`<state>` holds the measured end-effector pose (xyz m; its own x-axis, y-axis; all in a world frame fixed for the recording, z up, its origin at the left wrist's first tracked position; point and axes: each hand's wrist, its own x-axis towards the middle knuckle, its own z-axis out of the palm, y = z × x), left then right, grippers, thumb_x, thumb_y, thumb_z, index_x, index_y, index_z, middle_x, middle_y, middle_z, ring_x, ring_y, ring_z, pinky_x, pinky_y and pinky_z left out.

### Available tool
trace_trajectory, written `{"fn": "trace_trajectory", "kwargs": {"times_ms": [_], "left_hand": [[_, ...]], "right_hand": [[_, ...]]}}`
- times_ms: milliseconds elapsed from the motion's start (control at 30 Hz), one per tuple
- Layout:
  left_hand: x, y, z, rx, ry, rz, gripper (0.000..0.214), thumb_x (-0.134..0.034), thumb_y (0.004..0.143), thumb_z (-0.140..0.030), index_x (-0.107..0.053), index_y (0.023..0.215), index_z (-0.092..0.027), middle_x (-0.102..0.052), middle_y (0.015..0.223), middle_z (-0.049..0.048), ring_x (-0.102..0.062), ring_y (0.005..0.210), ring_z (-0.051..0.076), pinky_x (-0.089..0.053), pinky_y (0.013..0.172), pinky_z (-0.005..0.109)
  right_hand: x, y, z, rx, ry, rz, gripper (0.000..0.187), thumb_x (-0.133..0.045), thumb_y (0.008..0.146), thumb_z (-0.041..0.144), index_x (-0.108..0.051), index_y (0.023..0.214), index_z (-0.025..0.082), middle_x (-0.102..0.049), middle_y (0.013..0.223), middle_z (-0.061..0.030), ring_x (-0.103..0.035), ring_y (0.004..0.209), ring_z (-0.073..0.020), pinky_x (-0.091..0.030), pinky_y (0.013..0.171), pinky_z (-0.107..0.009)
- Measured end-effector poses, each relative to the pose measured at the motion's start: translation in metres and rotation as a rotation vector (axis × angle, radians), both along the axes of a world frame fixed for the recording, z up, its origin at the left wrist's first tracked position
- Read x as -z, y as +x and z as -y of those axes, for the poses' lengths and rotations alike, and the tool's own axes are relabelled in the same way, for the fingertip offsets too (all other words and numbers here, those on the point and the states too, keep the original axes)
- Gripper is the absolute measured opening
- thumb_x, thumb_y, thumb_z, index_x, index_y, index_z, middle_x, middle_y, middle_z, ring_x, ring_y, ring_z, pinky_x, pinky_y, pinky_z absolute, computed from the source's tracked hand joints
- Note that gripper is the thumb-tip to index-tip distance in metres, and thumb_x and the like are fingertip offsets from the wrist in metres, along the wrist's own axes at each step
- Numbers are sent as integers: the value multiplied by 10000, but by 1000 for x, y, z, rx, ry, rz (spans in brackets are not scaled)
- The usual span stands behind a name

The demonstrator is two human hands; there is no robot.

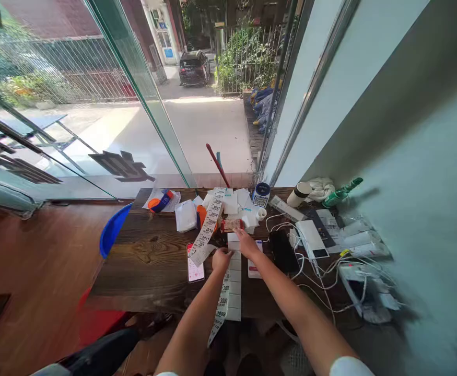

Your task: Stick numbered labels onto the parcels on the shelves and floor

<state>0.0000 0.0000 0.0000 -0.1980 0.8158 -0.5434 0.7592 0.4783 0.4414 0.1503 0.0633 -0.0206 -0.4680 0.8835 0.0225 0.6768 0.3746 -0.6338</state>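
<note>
My left hand (221,259) is closed at the top of a numbered label strip (223,298), which hangs down past the table's front edge. Beside it lies a blank white label strip (234,287), divided into segments. My right hand (247,244) pinches the upper end of the blank strip, its fingertips close to a small red packet (231,225). Another numbered strip (211,216), printed with numbers around 3004 to 3011, stretches across the table left of my hands. Its lower end lies near a phone with a lit pink screen (196,265).
On the wooden table (145,256) are an orange-and-blue tape dispenser (160,201), a white packet (186,215), loose papers (246,203), a round tub with a QR code (261,195), a black phone (283,251) and tangled white cables (326,284). Glass panels stand beyond.
</note>
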Motion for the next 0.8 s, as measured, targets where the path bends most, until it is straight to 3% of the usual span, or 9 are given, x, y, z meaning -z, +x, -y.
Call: {"fn": "trace_trajectory", "kwargs": {"times_ms": [200,400,533,667,733,800], "left_hand": [[0,-8,4,63,-45,14,320,-558,930,-403,-625,1097,-138,-651,1077,77,-635,963,200,-532,861,410],[-19,-17,-4,102,-49,-44,314,-569,920,-415,-637,1062,-144,-655,1069,79,-625,994,205,-510,897,428],[-33,-37,-3,94,-60,-54,263,-600,905,-384,-640,989,-137,-660,998,63,-633,918,183,-522,842,393],[-58,-65,38,86,14,33,288,-650,843,-408,-629,751,-135,-605,679,-5,-610,709,156,-490,710,297],[-78,-74,72,74,98,96,349,-593,850,-470,-618,722,-147,-570,625,-18,-586,669,153,-455,657,258],[-102,-81,109,60,188,142,406,-501,876,-526,-609,752,-155,-588,683,-5,-573,691,152,-442,651,244]], "right_hand": [[3,8,-8,-34,-8,-37,750,-377,745,-65,-400,1462,154,-466,1465,-128,-364,1407,-225,-354,1140,-399],[-5,11,-5,-24,-27,-100,714,-346,772,-49,-407,1455,150,-451,1476,-128,-365,1404,-207,-300,1166,-415],[-10,11,-4,-3,-86,-162,706,-372,764,-44,-442,1431,179,-445,1483,-122,-356,1407,-239,-240,1173,-491],[-20,3,7,55,-193,-297,632,-433,807,11,-451,1418,172,-410,1498,-141,-279,1438,-257,-119,1193,-522],[-26,-5,30,85,-275,-392,549,-504,856,129,-466,1402,175,-369,1517,-140,-219,1453,-272,-88,1198,-510],[-33,-16,68,103,-392,-492,440,-533,904,338,-544,1318,190,-424,1466,-137,-297,1410,-279,-179,1181,-479]]}}
